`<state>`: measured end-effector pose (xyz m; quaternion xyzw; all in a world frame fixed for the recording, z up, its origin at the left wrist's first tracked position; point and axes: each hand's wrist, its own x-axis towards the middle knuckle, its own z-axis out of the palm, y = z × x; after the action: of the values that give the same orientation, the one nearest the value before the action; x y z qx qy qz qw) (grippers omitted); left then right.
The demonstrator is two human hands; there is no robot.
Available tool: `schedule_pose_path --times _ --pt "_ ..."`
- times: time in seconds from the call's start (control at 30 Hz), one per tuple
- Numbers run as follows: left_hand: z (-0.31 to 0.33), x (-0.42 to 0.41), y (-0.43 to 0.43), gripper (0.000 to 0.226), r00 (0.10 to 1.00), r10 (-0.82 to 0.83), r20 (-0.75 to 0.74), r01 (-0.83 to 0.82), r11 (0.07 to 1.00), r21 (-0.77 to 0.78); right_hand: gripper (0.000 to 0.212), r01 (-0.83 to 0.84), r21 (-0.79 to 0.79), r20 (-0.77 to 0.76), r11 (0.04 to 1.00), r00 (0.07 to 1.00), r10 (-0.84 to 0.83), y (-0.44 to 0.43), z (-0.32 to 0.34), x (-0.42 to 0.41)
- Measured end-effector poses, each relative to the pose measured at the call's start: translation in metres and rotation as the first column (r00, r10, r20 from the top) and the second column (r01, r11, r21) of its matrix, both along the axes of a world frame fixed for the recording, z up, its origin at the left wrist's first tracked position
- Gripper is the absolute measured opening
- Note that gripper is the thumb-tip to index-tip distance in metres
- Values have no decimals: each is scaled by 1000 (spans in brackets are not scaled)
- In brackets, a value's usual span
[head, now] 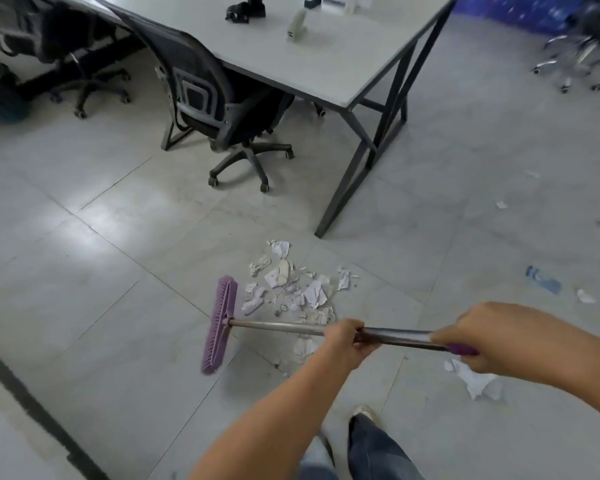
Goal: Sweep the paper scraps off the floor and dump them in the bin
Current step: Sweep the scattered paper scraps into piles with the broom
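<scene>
Purple broom head [220, 325] lies just left of white paper scraps [298, 289] heaped on the grey tiled floor [101, 271], just beyond the curled fingers of left hand [347, 342] and right hand [482, 337] gripping its steel handle [278, 326].

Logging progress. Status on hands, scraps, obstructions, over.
Left hand and right hand grip the broom handle. Purple broom head beside the scrap pile; loose scraps lie further right. Table leg just beyond pile; no bin in view.

Hands: left hand [349, 344] and right hand [482, 337] were bare.
Forearms [274, 420]: bare over all that showed.
Legs: dark blue jeans [378, 452], loose at the hem.
Foot: pale shoe [364, 411] toe showed under the hem.
</scene>
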<state>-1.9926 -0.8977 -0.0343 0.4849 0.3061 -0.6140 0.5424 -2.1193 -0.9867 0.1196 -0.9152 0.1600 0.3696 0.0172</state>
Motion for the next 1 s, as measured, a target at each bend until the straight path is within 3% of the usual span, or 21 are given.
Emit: schedule_pose_path --times 0.2,0.5,0.67,0.8,0.9,1.0 --pt "-52 61 -1 22 974 -182 135 150 965 217 20 152 135 124 979 978 -169 28 -81 41" --pt "-107 58 -35 27 787 -546 287 447 825 346 32 443 193 98 876 879 -466 54 -135 36" --pt "-94 -25 -58 26 738 -646 197 593 759 269 23 548 189 -49 815 834 -550 38 -122 -40" --pt "-76 -111 -70 22 756 -649 90 630 758 170 25 632 100 -119 768 774 -622 24 -82 -118" --pt "-55 -156 -74 10 759 -651 16 645 756 111 13 638 50 -123 769 768 -629 23 -53 -163" --pt "-38 -177 -80 10 758 -652 15 648 755 101 18 643 41 -94 765 765 -638 21 -42 -194"
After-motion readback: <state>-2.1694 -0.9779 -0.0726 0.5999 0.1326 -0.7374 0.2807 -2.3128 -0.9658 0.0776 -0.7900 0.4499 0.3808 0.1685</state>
